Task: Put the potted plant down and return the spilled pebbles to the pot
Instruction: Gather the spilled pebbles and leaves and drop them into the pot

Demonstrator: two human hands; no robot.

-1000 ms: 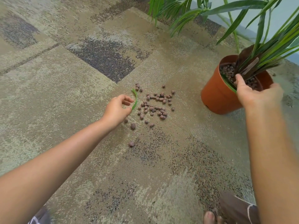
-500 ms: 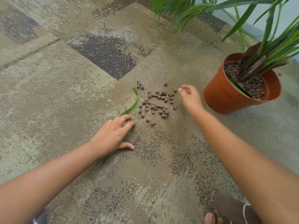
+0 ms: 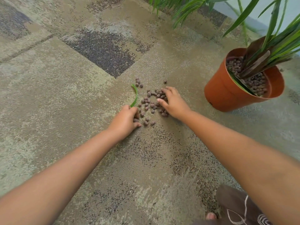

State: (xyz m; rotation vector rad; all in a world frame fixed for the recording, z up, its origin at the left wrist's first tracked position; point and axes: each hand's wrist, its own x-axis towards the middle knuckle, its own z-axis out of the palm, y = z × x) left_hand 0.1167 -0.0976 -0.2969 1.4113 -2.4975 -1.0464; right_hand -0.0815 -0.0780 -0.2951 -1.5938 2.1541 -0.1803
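Note:
An orange pot point(image 3: 227, 93) stands on the carpet at the right, tilted slightly, with a green-leaved plant point(image 3: 274, 39) and brown pebbles inside it. Several spilled brown pebbles point(image 3: 148, 103) lie in a loose patch on the carpet left of the pot. My left hand point(image 3: 125, 120) rests at the patch's near-left edge, fingers curled around a pebble or two. My right hand point(image 3: 172, 103) lies over the patch's right side, fingers spread and cupped on the pebbles. A loose green leaf point(image 3: 135, 96) lies by the left hand.
Patterned beige and grey carpet point(image 3: 81, 95) covers the floor. More green fronds point(image 3: 178, 8) hang in from the top. A pale wall point(image 3: 263, 15) runs behind the pot. My foot and dark trouser leg point(image 3: 232, 210) are at the bottom right.
My right hand left the pot and came down onto the pebble patch. My left hand let the leaf go, dropped flat to the carpet, then slid forward and curled at the pebbles.

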